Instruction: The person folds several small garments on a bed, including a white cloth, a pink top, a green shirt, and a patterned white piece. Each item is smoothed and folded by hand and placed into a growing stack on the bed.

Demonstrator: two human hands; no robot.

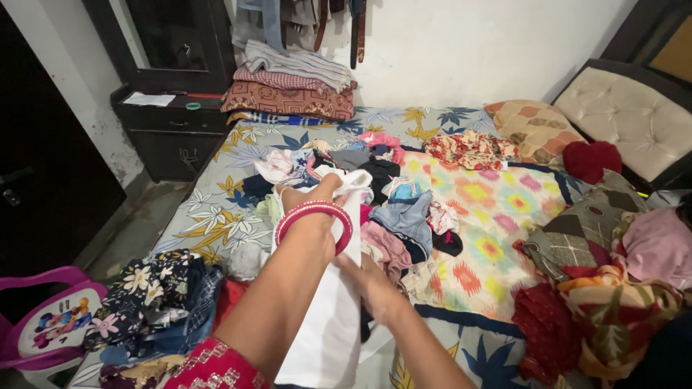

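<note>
The left hand (310, 198) grips the top of the white cloth (324, 324) and the right hand (367, 284) pinches its side lower down, so keep it pulled flat, away from the clothes pile (389, 216) just behind.

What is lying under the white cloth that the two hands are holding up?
Below the white cloth only a strip of floral bedsheet shows. What lies directly beneath is covered by cloth and arms.

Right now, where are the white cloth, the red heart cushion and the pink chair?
white cloth (328, 324), head view, on its hanging middle.
red heart cushion (591, 160), head view, on its centre.
pink chair (50, 328), head view, on its backrest.
</note>
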